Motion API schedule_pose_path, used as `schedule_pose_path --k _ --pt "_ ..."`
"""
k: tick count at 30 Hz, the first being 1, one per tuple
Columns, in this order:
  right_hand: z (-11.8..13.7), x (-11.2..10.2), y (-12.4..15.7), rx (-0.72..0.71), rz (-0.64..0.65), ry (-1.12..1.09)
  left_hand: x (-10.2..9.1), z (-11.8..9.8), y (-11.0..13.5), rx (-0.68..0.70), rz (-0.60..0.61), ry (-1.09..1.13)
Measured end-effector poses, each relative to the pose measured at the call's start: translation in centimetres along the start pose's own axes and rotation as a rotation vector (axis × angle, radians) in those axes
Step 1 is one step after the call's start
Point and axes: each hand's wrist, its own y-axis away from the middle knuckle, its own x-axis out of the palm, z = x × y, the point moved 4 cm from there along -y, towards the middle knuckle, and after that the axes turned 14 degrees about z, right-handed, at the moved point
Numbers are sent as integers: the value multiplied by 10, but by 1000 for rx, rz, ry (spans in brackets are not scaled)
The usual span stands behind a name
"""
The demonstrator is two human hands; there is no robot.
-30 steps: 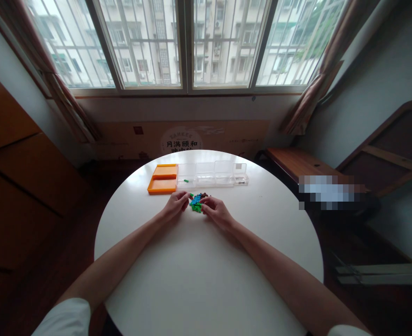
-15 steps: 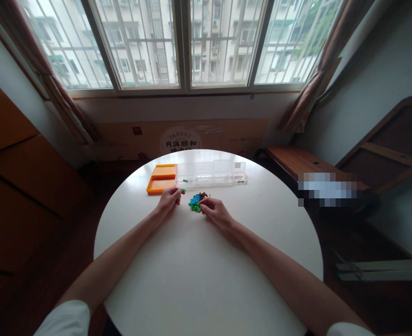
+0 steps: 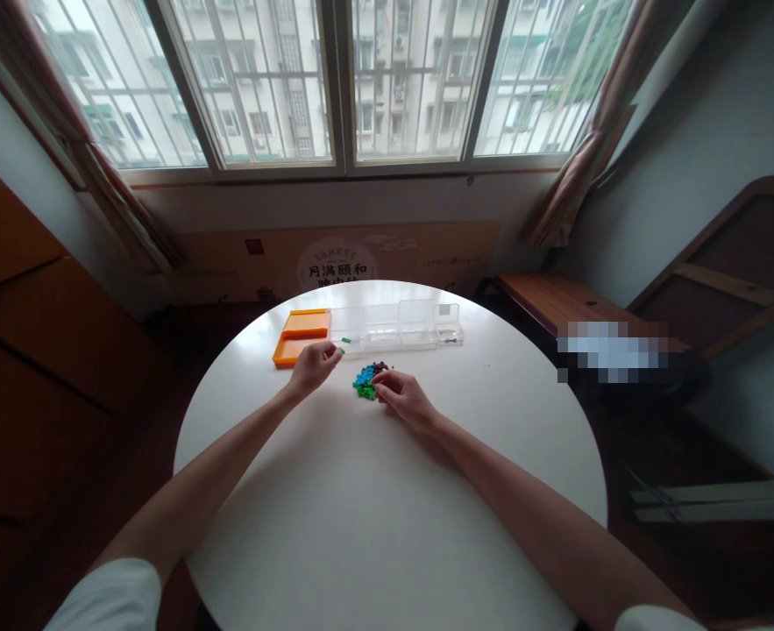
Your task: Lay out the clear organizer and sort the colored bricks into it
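Note:
A small heap of blue, green and brown pieces point(image 3: 366, 379) lies on the round white table point(image 3: 387, 491). My left hand point(image 3: 313, 365) is raised a little, pinching a small green piece point(image 3: 343, 351) just in front of the clear compartment box point(image 3: 396, 326). My right hand point(image 3: 405, 397) rests on the table with its curled fingers at the right edge of the heap; I cannot make out anything in them. One green piece point(image 3: 346, 339) lies inside the box's leftmost compartment.
An orange lid point(image 3: 299, 336) lies joined to the left end of the clear box. A wooden bench point(image 3: 557, 307) stands to the right of the table, a wooden cabinet point(image 3: 38, 350) to the left. Windows and curtains fill the far wall.
My left hand has left the heap with a green piece and moved up and left toward the clear box. My right hand has stayed at the heap.

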Motion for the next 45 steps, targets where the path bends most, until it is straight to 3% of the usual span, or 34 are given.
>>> schedule_pose_path --k 6,11,15,19,23,26,32,38,45 --pt "-2 -1 0 -11 -2 31 -10 -15 -25 -32 28 -494" --pt "0 -3 1 -17 -7 86 -2 -5 -45 -67 155 -578" --pt "0 -2 0 -23 -23 57 -2 -2 -46 -7 115 -499" --pt "-1 -9 0 -59 -187 41 6 -5 -29 105 30 -320" --pt "2 -26 2 -49 -350 291 31 -2 -5 168 90 -42" --pt "5 -38 5 -7 -393 537 45 2 7 173 125 88" --pt "1 -41 6 104 -308 734 41 9 8 129 102 325" --pt "5 -29 6 -23 -216 809 45 12 9 131 187 389" --pt "6 -25 6 -15 -141 886 47 9 11 147 200 370"
